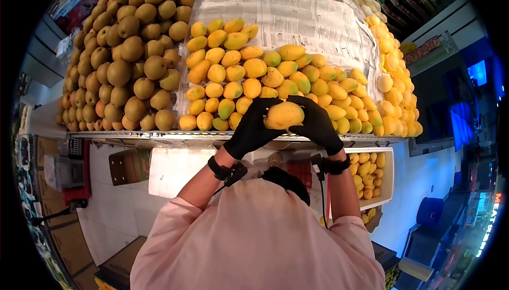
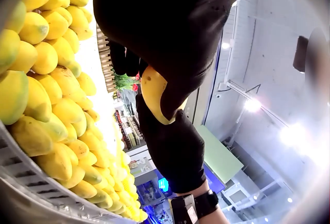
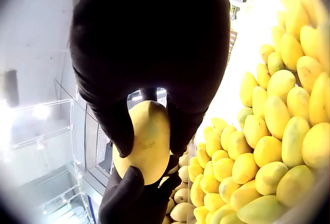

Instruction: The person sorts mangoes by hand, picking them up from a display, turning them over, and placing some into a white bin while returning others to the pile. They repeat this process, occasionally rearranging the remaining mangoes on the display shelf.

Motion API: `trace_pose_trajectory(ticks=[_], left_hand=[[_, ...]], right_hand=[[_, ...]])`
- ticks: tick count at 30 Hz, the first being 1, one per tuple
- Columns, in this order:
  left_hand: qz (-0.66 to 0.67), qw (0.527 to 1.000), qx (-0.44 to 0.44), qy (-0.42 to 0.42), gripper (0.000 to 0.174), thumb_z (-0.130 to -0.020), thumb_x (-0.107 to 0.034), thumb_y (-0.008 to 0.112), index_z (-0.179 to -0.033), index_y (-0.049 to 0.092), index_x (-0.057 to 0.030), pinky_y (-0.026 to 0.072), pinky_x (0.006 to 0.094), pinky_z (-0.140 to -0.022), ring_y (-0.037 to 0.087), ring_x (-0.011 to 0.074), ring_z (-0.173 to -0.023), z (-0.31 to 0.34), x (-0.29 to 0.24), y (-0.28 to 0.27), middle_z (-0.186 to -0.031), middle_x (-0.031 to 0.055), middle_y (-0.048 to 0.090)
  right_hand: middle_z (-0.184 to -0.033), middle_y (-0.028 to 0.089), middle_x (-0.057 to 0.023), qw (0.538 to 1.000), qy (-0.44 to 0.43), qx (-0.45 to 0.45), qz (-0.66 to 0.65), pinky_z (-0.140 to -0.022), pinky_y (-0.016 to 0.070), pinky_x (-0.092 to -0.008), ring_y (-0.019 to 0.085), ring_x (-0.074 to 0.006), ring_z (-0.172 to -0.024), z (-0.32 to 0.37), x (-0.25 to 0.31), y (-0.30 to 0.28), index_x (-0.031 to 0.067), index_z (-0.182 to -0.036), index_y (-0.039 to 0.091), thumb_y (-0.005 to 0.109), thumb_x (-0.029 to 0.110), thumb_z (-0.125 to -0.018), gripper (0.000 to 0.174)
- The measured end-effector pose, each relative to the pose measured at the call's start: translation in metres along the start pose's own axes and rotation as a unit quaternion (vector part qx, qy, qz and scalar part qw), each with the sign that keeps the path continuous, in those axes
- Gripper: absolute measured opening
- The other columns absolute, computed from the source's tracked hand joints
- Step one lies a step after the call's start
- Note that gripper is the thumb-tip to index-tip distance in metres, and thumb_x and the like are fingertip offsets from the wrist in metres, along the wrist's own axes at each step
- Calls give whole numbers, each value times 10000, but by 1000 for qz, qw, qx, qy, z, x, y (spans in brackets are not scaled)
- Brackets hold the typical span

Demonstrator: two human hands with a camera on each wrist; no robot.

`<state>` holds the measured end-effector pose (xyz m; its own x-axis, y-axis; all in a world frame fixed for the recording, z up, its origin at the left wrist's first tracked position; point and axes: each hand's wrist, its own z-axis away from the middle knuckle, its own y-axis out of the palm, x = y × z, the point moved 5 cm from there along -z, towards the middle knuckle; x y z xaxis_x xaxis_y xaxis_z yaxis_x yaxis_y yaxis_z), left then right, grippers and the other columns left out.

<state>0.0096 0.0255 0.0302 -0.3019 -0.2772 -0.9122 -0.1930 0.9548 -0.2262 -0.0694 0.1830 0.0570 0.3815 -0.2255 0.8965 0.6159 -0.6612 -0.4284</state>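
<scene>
A yellow mango point(image 1: 284, 115) is held between two black-gloved hands, in front of the heaped fruit. My left hand point(image 1: 254, 131) grips its left end, and my right hand point(image 1: 317, 126) grips the opposite end. In the left wrist view a few small dark spots show on the mango point(image 2: 153, 86). The right wrist view has the right thumb and fingers on either side of the mango point(image 3: 150, 141), with the left thumb point(image 3: 130, 182) against its lower part. Just beyond the hands lie rows of yellow mangoes point(image 1: 254, 68), some tinged green.
Brown round fruit point(image 1: 132, 49) is piled on the left of the stand. White paper point(image 1: 275, 11) lines the slope behind the mangoes. Netted yellow fruit point(image 1: 393, 96) stands at the right. Below the metal front edge point(image 1: 201, 135) sits a white foam box point(image 1: 388, 178) of mangoes.
</scene>
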Motion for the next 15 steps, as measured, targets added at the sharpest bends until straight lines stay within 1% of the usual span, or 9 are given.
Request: trace_pose_trajectory(ticks=[2, 4, 5, 7, 8, 10, 11, 14, 15], left_hand=[[5, 1000, -10, -7, 717, -688, -163, 855, -1274, 460, -37, 478, 337, -912, 577, 205, -1071, 1, 0, -1, -1158, 106, 578], [12, 999, -26, -32, 715, -698, -169, 847, -1279, 455, -33, 478, 340, -916, 576, 204, -1079, 4, 6, 1, -1159, 113, 582], [33, 998, -30, -47, 667, -743, -181, 810, -1285, 452, -29, 477, 345, -924, 575, 210, -1086, 5, 10, 0, -1165, 118, 582], [73, 994, -33, -77, 575, -833, -204, 734, -1297, 447, -23, 474, 356, -938, 574, 222, -1101, 8, 19, -3, -1177, 129, 582], [195, 973, -22, -122, 527, -878, -232, 670, -1304, 442, -22, 473, 366, -942, 573, 233, -1107, 10, 30, -1, -1186, 135, 579], [426, 880, 4, -211, 455, -968, -287, 541, -1320, 433, -20, 471, 384, -950, 572, 254, -1118, 19, 52, 9, -1204, 148, 573], [563, 799, 40, -206, 458, -1020, -350, 392, -1331, 425, -16, 478, 414, -933, 575, 281, -1112, 22, 62, 16, -1230, 162, 564], [677, 679, 70, -274, 484, -1011, -394, 393, -1339, 424, -39, 474, 416, -928, 582, 291, -1087, 25, 52, 17, -1230, 175, 571], [685, 670, 91, -272, 451, -1000, -368, 423, -1333, 429, -63, 462, 399, -943, 587, 277, -1072, 24, 51, 18, -1242, 150, 578]], right_hand=[[-1201, 620, -116, 999, -15, -15, 48, -939, 483, -336, 597, -205, -1096, 0, -4, -1, 33, -1291, 537, 809, 133, -727, 634], [-1207, 618, -108, 999, -15, -24, 31, -916, 495, -322, 607, -184, -1063, -2, -2, 0, 32, -1303, 531, 791, 116, -749, 617], [-1210, 617, -104, 999, -14, -31, 23, -905, 500, -315, 612, -174, -1046, -2, -2, 0, 31, -1309, 528, 781, 108, -760, 609], [-1215, 615, -94, 994, 33, -23, -101, -872, 512, -297, 618, -145, -995, -1, -7, 5, 29, -1311, 525, 761, 87, -780, 584], [-1217, 614, -89, 985, 57, -20, -164, -856, 517, -288, 621, -131, -970, 0, -10, 8, 28, -1312, 524, 751, 77, -790, 571], [-1214, 616, -79, 981, 55, -16, -184, -825, 522, -274, 619, -111, -931, 0, -9, 13, 29, -1309, 527, 731, 59, -805, 545], [-1212, 617, -74, 980, 52, -15, -192, -809, 525, -267, 617, -101, -911, 0, -7, 15, 30, -1307, 528, 722, 49, -812, 532], [-1207, 618, -71, 993, 82, -1, -83, -795, 529, -275, 614, -105, -891, -8, 8, 21, 30, -1302, 534, 707, 36, -817, 514], [-1151, 623, -70, 995, 68, -3, -76, -828, 512, -282, 612, -124, -901, -9, -1, 24, -13, -1287, 519, 655, 54, -864, 449]])
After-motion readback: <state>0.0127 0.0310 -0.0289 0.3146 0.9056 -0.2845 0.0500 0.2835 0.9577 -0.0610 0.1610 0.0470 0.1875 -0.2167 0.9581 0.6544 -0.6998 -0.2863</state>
